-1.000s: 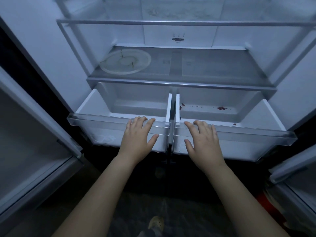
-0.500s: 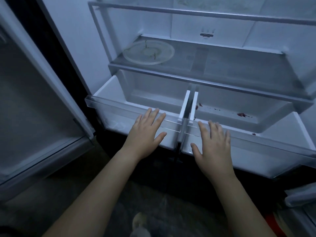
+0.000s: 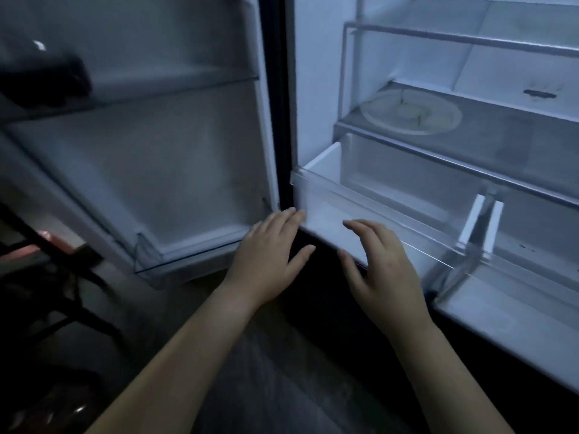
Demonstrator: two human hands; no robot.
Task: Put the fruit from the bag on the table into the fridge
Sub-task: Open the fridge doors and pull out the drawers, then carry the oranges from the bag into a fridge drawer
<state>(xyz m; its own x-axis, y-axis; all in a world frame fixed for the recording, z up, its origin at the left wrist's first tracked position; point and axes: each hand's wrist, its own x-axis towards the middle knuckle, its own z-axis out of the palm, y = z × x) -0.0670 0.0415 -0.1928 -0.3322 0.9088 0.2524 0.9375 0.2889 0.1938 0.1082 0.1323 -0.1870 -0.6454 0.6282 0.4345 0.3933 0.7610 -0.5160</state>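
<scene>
The fridge stands open on the right, with two clear crisper drawers pulled out side by side: the left drawer (image 3: 369, 211) and the right drawer (image 3: 513, 277). Both look empty apart from a few dark specks in the right one. My left hand (image 3: 269, 255) hovers flat in front of the left drawer's outer corner, fingers straight, holding nothing. Over that drawer's front rim my right hand (image 3: 382, 267) floats with loosely spread fingers, also holding nothing. No fruit, bag or table shows in this view.
The open left fridge door (image 3: 163, 170) with its bottom door bin (image 3: 194, 255) stands close to my left hand. A round plate (image 3: 410, 112) lies on the glass shelf above the drawers. Dark chair-like frames (image 3: 53, 277) stand on the floor at left.
The view has swung left, so the fridge now sits at the right. Both hands have lifted off the drawer fronts and shifted left; the drawers stay pulled out.
</scene>
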